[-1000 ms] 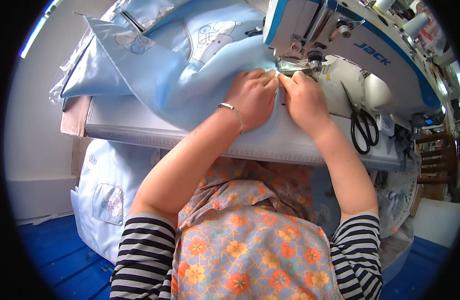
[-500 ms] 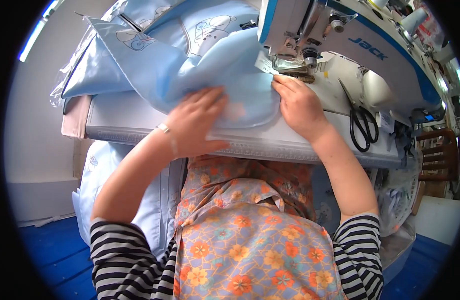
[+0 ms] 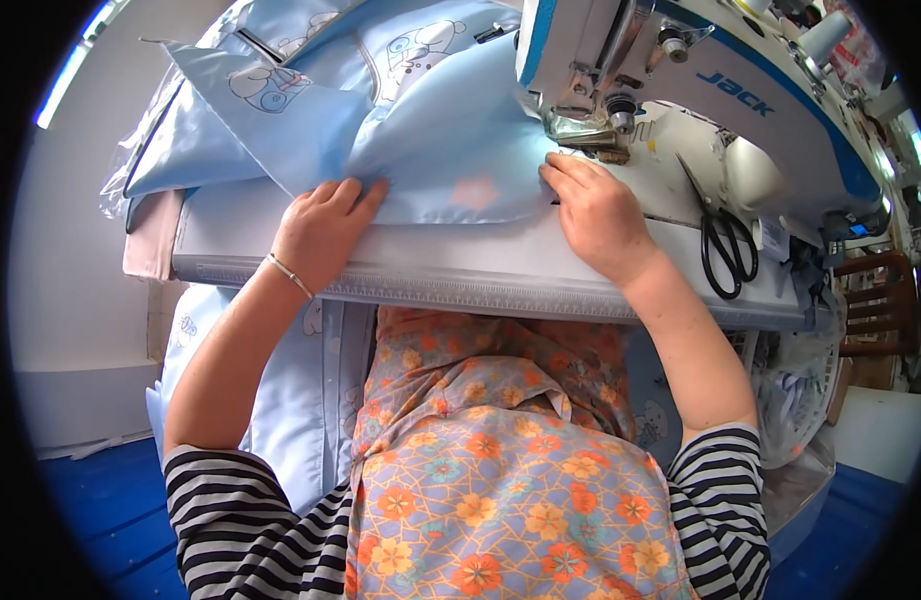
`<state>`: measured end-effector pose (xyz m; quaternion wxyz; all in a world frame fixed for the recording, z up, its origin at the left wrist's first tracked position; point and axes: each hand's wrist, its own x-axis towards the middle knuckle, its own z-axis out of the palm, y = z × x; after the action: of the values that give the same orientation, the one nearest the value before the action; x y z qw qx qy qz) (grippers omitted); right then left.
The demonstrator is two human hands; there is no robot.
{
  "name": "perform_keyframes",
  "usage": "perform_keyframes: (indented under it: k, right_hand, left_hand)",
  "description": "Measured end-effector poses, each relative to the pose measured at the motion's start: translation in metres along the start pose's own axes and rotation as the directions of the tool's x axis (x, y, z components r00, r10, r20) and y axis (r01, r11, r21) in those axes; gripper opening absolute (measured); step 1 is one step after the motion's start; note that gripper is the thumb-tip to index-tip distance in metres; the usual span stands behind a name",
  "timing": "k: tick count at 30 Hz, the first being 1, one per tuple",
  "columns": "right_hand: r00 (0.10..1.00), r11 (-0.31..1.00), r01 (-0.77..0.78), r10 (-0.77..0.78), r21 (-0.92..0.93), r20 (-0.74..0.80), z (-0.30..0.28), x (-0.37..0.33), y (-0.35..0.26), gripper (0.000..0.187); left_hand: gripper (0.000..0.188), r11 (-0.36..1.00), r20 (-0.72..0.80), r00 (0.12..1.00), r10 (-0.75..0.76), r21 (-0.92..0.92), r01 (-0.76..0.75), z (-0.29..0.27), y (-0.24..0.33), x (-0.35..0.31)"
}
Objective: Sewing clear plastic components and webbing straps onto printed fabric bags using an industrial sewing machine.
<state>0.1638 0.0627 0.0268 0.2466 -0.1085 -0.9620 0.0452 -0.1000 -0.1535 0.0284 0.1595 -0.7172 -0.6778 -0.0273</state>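
Light blue satiny fabric [image 3: 451, 150] with printed cartoon animals lies bunched across the sewing machine table, its near edge stretched fairly straight between my hands. My left hand [image 3: 326, 228] has its bent fingers closed on that edge at the left; its thumb is hidden. Close to the needle area, my right hand [image 3: 603, 210] pinches the fabric's right edge with its fingers together. The sewing machine [image 3: 671, 70], white with blue trim, stands just beyond my right hand. Its presser foot [image 3: 586, 135] is beside the fabric, lit by a small lamp.
Black-handled scissors [image 3: 726, 250] lie on the table right of my right hand. A ruler strip [image 3: 461, 295] runs along the table's front edge. More blue fabric [image 3: 291, 400] hangs below at left. Thread cones [image 3: 826, 38] stand at the far right, and a wooden chair [image 3: 881, 300] behind.
My left hand has moved left from the middle of the fabric to its edge. The near fabric edge has straightened and drawn back from the table front. My right hand has barely shifted.
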Motion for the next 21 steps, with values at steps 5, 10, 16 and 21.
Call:
perform_keyframes:
  k: [5,10,16,21]
  right_hand:
    - [1.000,1.000,-0.012,0.012,-0.005,-0.008,0.002,0.002,-0.002,0.033]
    - [1.000,1.000,-0.017,0.017,0.000,0.010,0.001,0.003,-0.002,0.033]
    - [0.999,0.999,-0.035,0.035,0.011,0.014,0.002,0.006,-0.003,0.034]
    - [0.999,0.999,-0.043,0.043,0.005,-0.003,0.003,0.006,-0.004,0.035]
  left_hand:
    - [0.060,0.999,0.065,0.998,0.019,0.026,-0.020,-0.001,0.002,0.007]
    - [0.064,1.000,0.108,0.994,0.011,0.020,-0.013,-0.007,0.007,0.014]
    - [0.063,0.994,0.183,0.982,0.054,0.081,-0.070,-0.019,0.023,0.015]
    - [0.063,0.991,0.219,0.968,0.122,0.033,-0.132,-0.034,0.058,0.010]
